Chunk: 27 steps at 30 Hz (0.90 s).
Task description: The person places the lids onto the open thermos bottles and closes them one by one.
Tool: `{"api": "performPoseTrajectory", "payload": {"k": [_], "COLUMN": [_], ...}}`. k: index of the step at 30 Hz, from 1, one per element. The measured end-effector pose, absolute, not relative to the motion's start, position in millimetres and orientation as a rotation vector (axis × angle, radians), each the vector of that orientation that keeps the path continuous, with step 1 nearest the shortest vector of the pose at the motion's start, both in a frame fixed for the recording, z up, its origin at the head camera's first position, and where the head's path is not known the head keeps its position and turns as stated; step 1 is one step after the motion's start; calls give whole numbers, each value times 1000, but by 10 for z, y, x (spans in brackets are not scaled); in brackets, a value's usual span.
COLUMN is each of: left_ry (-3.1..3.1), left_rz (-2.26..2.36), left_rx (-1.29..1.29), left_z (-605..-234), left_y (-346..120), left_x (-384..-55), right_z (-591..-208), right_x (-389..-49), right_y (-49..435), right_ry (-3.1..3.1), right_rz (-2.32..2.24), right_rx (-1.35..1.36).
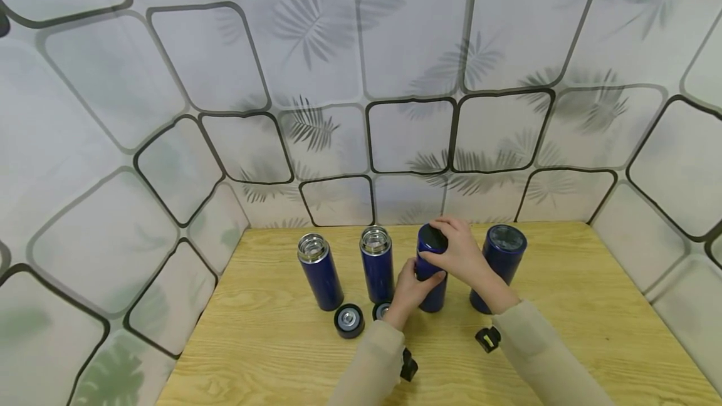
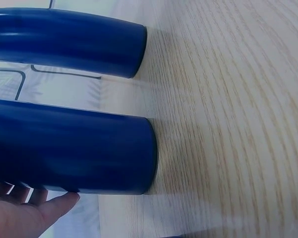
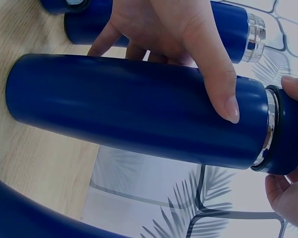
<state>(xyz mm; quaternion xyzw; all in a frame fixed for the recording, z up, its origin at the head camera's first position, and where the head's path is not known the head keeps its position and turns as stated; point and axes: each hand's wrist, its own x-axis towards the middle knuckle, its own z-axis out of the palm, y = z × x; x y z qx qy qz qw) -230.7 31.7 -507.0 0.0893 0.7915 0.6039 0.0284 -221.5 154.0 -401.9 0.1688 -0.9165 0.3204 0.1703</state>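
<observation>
A dark blue thermos bottle [image 1: 433,299] stands upright on the table between my hands. My left hand [image 1: 410,290] grips its body, the thumb laid across the upper part in the right wrist view. Over the top, my right hand [image 1: 459,254] holds the blue lid [image 3: 290,131] by its rim. A silver band of the neck shows between lid and body. To the right, a second blue thermos bottle [image 1: 504,262] stands with its lid on. On the left are two open thermos bottles, one farther left [image 1: 324,277] and one nearer [image 1: 378,268], their steel necks bare.
One removed lid [image 1: 349,321] lies upturned in front of the leftmost bottle. Another lid [image 1: 380,311] is partly hidden by my left wrist. The wooden table [image 1: 254,343] meets patterned wall covering [image 1: 316,143] behind and at both sides.
</observation>
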Motion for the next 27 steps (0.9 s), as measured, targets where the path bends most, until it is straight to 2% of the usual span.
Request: {"api": "performPoseTrajectory", "payload": {"k": [15, 27], "left_ry": [2464, 2439], "left_rz": [1880, 1883], "left_rx": [287, 267], "left_z": [-5053, -5047], "left_y": [320, 309], "left_x": [-2287, -2290], "right_z": [-4091, -4354], "right_x": [-2215, -2216], "right_y": [1591, 1750], "right_ry": [-2619, -2481], "right_rz": [983, 1768], "right_rx": [498, 445]}}
